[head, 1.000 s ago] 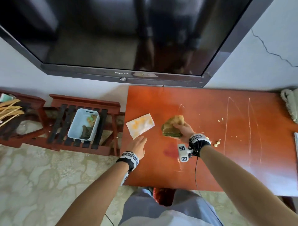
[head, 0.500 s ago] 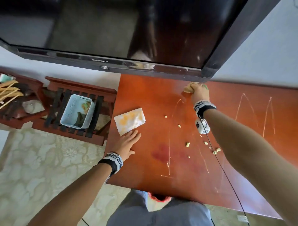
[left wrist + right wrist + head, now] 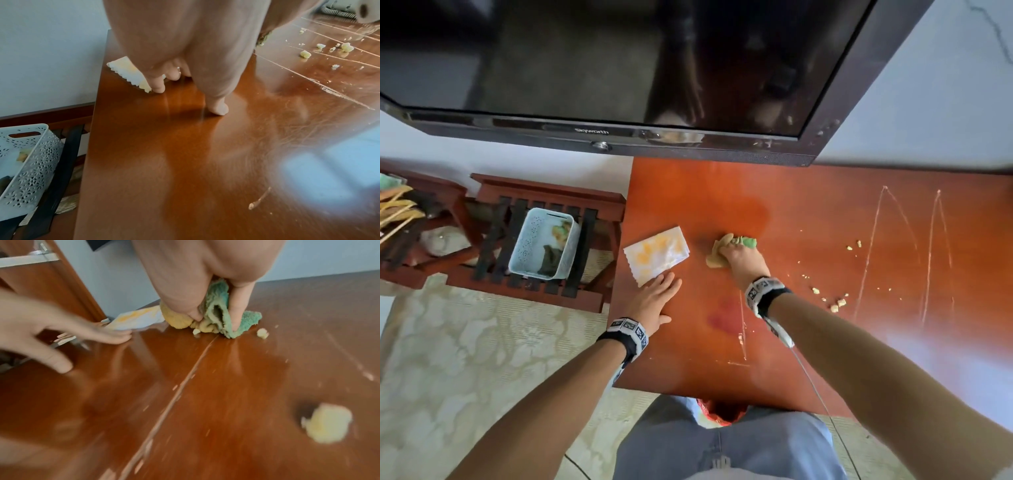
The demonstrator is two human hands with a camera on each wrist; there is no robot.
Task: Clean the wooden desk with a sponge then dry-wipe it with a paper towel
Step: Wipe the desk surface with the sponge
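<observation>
My right hand [image 3: 739, 262] grips a crumpled yellow-and-green sponge [image 3: 722, 247] and presses it on the reddish wooden desk [image 3: 808, 219], just right of a white paper towel [image 3: 655, 253] with orange stains. In the right wrist view my fingers [image 3: 239, 305] curl round the sponge [image 3: 218, 316]. My left hand [image 3: 655, 299] lies flat on the desk near its left edge, fingertips touching the towel's near corner [image 3: 131, 73]. A damp streak [image 3: 753, 209] shows behind the sponge. Yellow crumbs [image 3: 839, 303], white scratch lines [image 3: 928, 260] and a red stain [image 3: 722, 317] mark the desk.
A black television [image 3: 619, 68] hangs over the desk's far edge. Left of the desk stands a low slatted wooden rack [image 3: 544, 240] holding a pale blue perforated basket [image 3: 544, 243]. Patterned floor [image 3: 465, 342] lies below. A coiled cord [image 3: 337, 12] sits at the desk's far right.
My right hand has pulled the sponge from the far edge under the television back toward me, beside the paper towel. The left hand stays flat on the desk.
</observation>
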